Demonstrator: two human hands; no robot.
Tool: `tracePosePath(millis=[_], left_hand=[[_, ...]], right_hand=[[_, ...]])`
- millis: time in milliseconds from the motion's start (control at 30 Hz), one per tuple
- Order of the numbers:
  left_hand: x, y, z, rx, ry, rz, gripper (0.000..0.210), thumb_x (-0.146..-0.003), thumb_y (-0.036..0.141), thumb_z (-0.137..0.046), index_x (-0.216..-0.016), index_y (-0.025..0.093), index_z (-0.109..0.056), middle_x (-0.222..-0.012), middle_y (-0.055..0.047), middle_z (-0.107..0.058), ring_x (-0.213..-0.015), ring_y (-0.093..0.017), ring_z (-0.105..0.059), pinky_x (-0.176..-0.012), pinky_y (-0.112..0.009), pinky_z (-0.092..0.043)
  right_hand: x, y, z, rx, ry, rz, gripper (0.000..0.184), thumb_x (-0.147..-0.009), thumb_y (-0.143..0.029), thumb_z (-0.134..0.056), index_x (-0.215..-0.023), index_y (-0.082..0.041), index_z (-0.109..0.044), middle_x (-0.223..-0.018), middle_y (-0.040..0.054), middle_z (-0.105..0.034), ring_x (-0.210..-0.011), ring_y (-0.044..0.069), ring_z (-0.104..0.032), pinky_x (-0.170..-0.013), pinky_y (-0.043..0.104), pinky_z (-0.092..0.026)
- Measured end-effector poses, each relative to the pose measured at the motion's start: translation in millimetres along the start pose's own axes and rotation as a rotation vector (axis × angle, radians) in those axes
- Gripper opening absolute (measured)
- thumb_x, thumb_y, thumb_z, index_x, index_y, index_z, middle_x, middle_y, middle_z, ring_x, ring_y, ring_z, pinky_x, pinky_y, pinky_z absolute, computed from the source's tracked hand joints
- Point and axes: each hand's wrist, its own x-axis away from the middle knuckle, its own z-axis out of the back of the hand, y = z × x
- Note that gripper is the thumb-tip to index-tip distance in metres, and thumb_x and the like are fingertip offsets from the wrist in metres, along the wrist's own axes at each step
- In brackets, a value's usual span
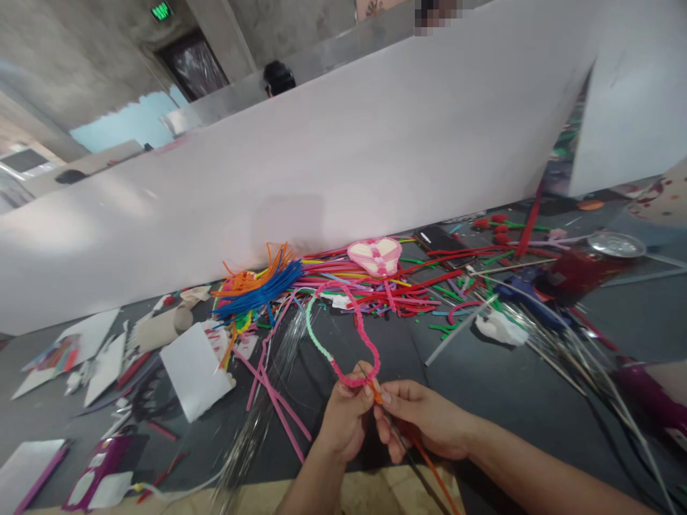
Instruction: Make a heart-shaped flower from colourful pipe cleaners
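- We face a long white partition [376,157] that rises at a slant behind the work.
- Below it we have a dark tabletop [397,357], strewn with craft scraps.
- Against the partition's foot we see a tangled pile of fuzzy stems [330,269], mostly pink and red, with some green and yellow.
- Left of our hands lies a sheaf of thin, shiny wires [257,422].
- At the pile's left end sits a blue bundle [262,293] of stems, just beside orange ones.
- Our fuzzy loop [374,352], pink with a mint stretch on its left, stands above our hands, its lower edge at our fingertips.
- Our right hand [421,415] pinches an orange stem between thumb and fingers, close against the loop's bottom.
- Our left hand [346,422] is closed at the fingertips, gripping the loop's lower edge.
- Well to the right we find a red can [585,272].
- A pink and white heart shape [376,256] rests on the pile.
- Smallest in bulk, the orange stem [434,472] trails down below our right hand, near a thin dark rod [412,463].
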Motion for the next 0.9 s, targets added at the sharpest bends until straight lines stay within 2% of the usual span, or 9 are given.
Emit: tracePosePath(millis=[100, 233, 333, 467, 567, 633, 733, 900], left_hand=[[1, 3, -3.7, 0.045, 0.023, 0.012, 0.028, -0.052, 0.026, -0.084, -0.063, 0.013, -0.063, -0.062, 0.003, -0.052, -0.054, -0.007, -0.049, -0.057, -0.019, -0.039], [2, 6, -10.4, 0.039, 0.01, -0.001, 0.03, -0.051, 0.029, -0.084, -0.057, 0.012, -0.061, -0.064, 0.002, -0.051, -0.058, -0.008, -0.048, -0.06, -0.02, -0.04], [0, 2, -10.6, 0.038, 0.021, -0.011, 0.026, -0.056, 0.03, -0.082, -0.061, 0.013, -0.063, -0.062, 0.002, -0.053, -0.056, -0.007, -0.047, -0.059, -0.021, -0.04], [-4, -8, -5.3, -0.049, 0.105, -0.11, 0.019, -0.062, 0.026, -0.078, -0.072, 0.015, -0.066, -0.066, 0.001, -0.06, -0.062, -0.01, -0.052, -0.065, -0.023, -0.042], [-4, -12, -2.0, -0.175, 0.169, -0.192, 0.018, -0.062, 0.023, -0.078, -0.073, 0.015, -0.066, -0.07, 0.0, -0.063, -0.067, -0.011, -0.053, -0.069, -0.023, -0.042], [-4, -11, -1.6, -0.24, 0.184, -0.211, 0.018, -0.062, 0.024, -0.078, -0.071, 0.014, -0.065, -0.067, 0.001, -0.06, -0.064, -0.01, -0.051, -0.066, -0.023, -0.041], [-3, -7, -1.7, -0.306, 0.211, -0.235, 0.019, -0.064, 0.027, -0.076, -0.062, 0.014, -0.062, -0.059, 0.003, -0.054, -0.059, -0.009, -0.046, -0.061, -0.021, -0.038], [-5, -2, 0.9, -0.327, 0.243, -0.231, 0.022, -0.064, 0.029, -0.076, -0.06, 0.014, -0.061, -0.057, 0.004, -0.052, -0.056, -0.008, -0.044, -0.059, -0.02, -0.036]], right_hand=[[0, 3, -1, 0.0, -0.022, 0.055, 0.041, -0.079, -0.054, -0.059, -0.074, -0.014, -0.051, -0.057, -0.0019, -0.057, -0.04, 0.006, -0.053, -0.04, 0.015, -0.035], [0, 3, -6, 0.182, 0.096, 0.233, 0.039, -0.082, -0.054, -0.053, -0.072, -0.017, -0.047, -0.049, -0.0082, -0.047, -0.035, 0.004, -0.041, -0.042, 0.017, -0.034], [3, -1, -7, 0.5, 0.229, 0.313, 0.037, -0.087, -0.051, -0.045, -0.07, -0.019, -0.045, -0.048, -0.0075, -0.045, -0.039, 0.006, -0.043, -0.045, 0.019, -0.035], [7, -9, 0, 1.098, 0.407, 0.452, 0.026, -0.091, -0.033, -0.04, -0.072, -0.019, -0.051, -0.055, -0.0026, -0.053, -0.049, 0.01, -0.05, -0.051, 0.021, -0.034], [8, -9, 7, 1.47, 0.457, 0.553, 0.022, -0.089, -0.024, -0.039, -0.074, -0.019, -0.053, -0.063, 0.001, -0.057, -0.054, 0.011, -0.052, -0.052, 0.023, -0.031], [8, -8, 10, 1.601, 0.445, 0.574, 0.022, -0.089, -0.022, -0.038, -0.075, -0.019, -0.055, -0.064, 0.0023, -0.059, -0.055, 0.012, -0.053, -0.051, 0.024, -0.029], [8, -10, 9, 1.613, 0.403, 0.565, 0.025, -0.091, -0.024, -0.036, -0.08, -0.019, -0.057, -0.068, 0.0036, -0.062, -0.06, 0.013, -0.056, -0.054, 0.023, -0.033], [11, -21, 5, 1.358, 0.403, 0.498, 0.019, -0.09, -0.032, -0.045, -0.082, -0.021, -0.059, -0.072, 0.0016, -0.063, -0.063, 0.014, -0.057, -0.058, 0.022, -0.037]])
